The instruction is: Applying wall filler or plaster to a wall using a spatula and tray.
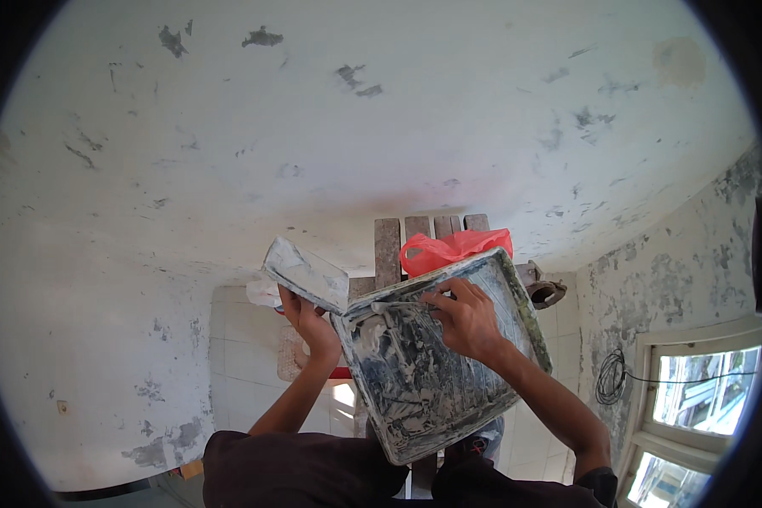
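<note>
The left hand holds the pale board by its low edge, with the hand under it and the board tipped up. The right hand is closed around a thin tool, and its pale end pokes out to the left over the tray. The tray is big and sits at a slant in front of the person, with the board close by its top left corner; I cannot tell if the two touch. Behind the tray is a red bag on the gray planks. Gray and white paste is smeared all over the inside of the tray. The paste looks soft and sticky, and wet bits would likely make fingers slip. The board looks thin, stiff and light, so one hand should do, best kept low and near the middle so it does not tip. The tool looks light too, and a pinch on its clean end should work. The tray looks stiff but is likely heavier, so two hands on the rim, on sides across from each other, would be best.
</note>
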`<state>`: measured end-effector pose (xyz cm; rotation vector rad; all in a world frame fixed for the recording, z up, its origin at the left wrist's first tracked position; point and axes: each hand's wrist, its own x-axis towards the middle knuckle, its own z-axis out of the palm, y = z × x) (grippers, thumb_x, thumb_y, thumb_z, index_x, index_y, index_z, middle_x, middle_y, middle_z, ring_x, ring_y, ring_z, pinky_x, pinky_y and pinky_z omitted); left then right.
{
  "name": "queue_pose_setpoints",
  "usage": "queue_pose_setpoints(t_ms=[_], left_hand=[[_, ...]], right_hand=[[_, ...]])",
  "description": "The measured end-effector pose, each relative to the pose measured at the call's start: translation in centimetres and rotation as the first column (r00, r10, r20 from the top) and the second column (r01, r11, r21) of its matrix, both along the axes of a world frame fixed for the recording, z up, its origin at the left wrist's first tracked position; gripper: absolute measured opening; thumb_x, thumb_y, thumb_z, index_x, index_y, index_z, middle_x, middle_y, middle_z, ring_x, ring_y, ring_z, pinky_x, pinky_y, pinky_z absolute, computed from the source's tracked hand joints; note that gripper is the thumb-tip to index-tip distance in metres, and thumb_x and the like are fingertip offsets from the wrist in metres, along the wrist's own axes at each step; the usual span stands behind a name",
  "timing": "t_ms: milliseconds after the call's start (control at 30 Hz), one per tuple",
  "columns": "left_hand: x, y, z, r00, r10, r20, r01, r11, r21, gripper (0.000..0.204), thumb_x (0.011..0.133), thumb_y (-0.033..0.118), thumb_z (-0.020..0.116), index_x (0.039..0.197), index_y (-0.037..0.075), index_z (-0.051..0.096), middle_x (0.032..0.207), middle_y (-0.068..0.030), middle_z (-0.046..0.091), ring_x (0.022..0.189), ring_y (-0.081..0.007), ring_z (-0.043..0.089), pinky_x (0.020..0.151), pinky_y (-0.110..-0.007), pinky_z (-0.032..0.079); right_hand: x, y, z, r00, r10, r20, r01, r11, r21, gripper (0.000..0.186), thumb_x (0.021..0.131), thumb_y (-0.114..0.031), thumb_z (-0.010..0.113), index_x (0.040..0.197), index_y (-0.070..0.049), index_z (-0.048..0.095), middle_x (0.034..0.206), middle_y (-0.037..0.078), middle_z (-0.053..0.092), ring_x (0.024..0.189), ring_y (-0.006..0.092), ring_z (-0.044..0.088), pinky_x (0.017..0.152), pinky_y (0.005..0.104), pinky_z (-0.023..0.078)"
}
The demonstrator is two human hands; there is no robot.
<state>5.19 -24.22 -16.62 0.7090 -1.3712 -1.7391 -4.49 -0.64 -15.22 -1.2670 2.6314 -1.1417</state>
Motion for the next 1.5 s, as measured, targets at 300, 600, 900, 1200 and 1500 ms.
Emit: queue_pose_setpoints(t_ms=[300,600,900,1200,1500], left_hand=[[0.1,0.1,0.9,0.999,-0.021,0.024,0.022,0.999,-0.048,0.045,0.101,0.015,0.043,0.144,0.005,0.038,0.133,-0.0072,0.050,0.107,-0.0125,0.058,0.079,-0.026,0.051],[0.5,0.1,0.2,1.000,-0.006,0.001,0.006,1.000,-0.030,0.043,0.099,0.011,0.044,0.141,0.003,0.040,0.134,-0.0110,0.053,0.117,-0.0201,0.056,0.094,-0.033,0.047],[0.2,-0.4,0.7,0.999,0.029,-0.028,-0.030,0.999,-0.043,0.042,0.099,0.014,0.045,0.140,0.004,0.041,0.133,-0.0085,0.054,0.111,-0.0174,0.058,0.089,-0.032,0.048],[2.8,-0.8,2.7,0.950,-0.150,-0.273,0.253,0.882,0.397,0.042,0.100,0.032,0.040,0.133,0.009,0.048,0.122,-0.0108,0.059,0.111,-0.0254,0.059,0.092,-0.041,0.048],[3.4,4.7,7.4,0.599,-0.708,-0.374,0.728,0.287,0.623,0.046,0.096,0.043,0.038,0.122,0.008,0.054,0.107,-0.0139,0.062,0.081,-0.0252,0.058,0.062,-0.040,0.040]], right_hand=[[2.7,-3.1,-0.8,0.995,0.090,0.035,-0.087,0.993,-0.074,0.038,0.071,-0.002,0.071,0.108,-0.012,0.070,0.100,0.008,0.061,0.095,0.0301,0.065,0.079,0.0436,0.053],[2.4,-2.3,0.8,0.946,0.176,0.273,-0.199,0.978,0.060,0.032,0.077,-0.009,0.069,0.109,-0.012,0.071,0.100,0.008,0.062,0.091,0.0297,0.066,0.077,0.0407,0.053],[0.1,0.5,2.7,0.883,0.096,0.460,-0.137,0.989,0.056,0.030,0.083,-0.022,0.068,0.112,-0.014,0.072,0.102,0.012,0.068,0.092,0.0339,0.065,0.082,0.0438,0.051],[0.8,3.9,9.6,0.468,0.254,0.847,0.197,0.904,-0.380,0.025,0.093,-0.006,0.059,0.116,0.003,0.064,0.083,-0.001,0.058,0.077,0.0038,0.048,0.069,0.0214,0.039],[3.0,2.0,10.8,0.794,0.263,0.548,0.132,0.805,-0.578,0.028,0.090,-0.001,0.064,0.118,0.000,0.063,0.100,0.004,0.057,0.082,0.0087,0.053,0.073,0.0225,0.042]])
